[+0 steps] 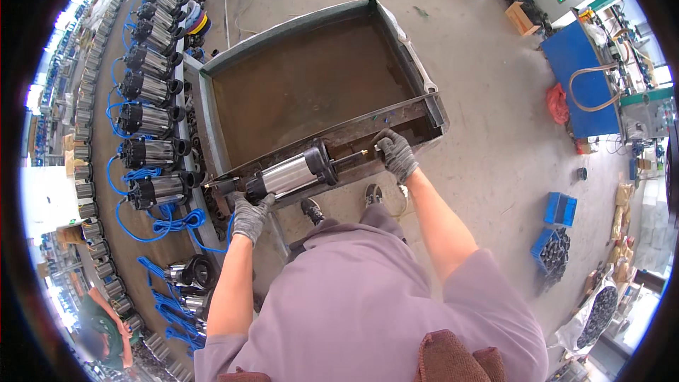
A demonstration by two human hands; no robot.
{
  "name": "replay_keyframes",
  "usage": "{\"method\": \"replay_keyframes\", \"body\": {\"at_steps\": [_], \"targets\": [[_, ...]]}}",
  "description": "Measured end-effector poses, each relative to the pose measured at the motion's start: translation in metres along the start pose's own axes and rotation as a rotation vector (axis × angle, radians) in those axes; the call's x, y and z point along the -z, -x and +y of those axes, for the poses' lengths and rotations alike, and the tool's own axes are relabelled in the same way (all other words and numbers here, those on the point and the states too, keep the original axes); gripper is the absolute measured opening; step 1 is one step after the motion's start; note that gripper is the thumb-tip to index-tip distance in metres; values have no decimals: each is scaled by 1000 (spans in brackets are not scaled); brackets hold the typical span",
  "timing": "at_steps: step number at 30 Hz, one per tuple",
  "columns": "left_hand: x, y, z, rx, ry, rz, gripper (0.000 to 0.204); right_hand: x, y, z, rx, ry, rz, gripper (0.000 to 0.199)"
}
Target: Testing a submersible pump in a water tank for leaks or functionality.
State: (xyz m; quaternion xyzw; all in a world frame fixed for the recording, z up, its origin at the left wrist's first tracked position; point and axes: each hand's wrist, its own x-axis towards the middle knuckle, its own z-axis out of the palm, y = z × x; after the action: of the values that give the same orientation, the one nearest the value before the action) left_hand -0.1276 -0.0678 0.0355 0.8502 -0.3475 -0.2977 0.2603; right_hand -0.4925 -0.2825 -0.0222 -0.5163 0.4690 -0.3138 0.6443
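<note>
A steel-bodied pump [288, 175] with black ends lies across the near ledge of a water-filled metal tank [206, 102]. My left hand [251, 218], in a grey glove, grips its black left end, where a blue cable hangs down. A dark bar [348, 160] extends right from the pump's black flange. Just beyond it is a small brass-coloured fitting [364, 152], close to the fingertips of my right hand [397, 155]. That gloved hand is closed at the tank's right near corner; what lies inside its fingers is hidden. A pale hose shows below it.
Several similar pumps [150, 119] with blue cables line the left side. A large wrench [419, 65] lies on the tank's right rim. Blue bins [560, 209] stand on the floor at right, below a blue workbench [571, 71]. Another person [106, 332] is at far lower left.
</note>
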Motion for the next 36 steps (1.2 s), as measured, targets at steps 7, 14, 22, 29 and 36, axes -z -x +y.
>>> {"method": "replay_keyframes", "body": {"at_steps": [7,14,22,29,36], "targets": [[3,-8,-24,-44,-39,-45,90,-23,5,-18,-210,-279,-54,27],[4,-7,-12,-35,23,-51,79,-29,3,-17,-214,-343,-31,30],[0,-13,-23,-132,-7,2,55,-40,-2,-13,-206,-175,84,27],[1,-9,-14,-52,-68,-1,58,-39,-2,-13,-209,-192,64,28],[8,-1,1,-21,-10,-79,77,-35,4,-23,-249,-227,44,29]]}}
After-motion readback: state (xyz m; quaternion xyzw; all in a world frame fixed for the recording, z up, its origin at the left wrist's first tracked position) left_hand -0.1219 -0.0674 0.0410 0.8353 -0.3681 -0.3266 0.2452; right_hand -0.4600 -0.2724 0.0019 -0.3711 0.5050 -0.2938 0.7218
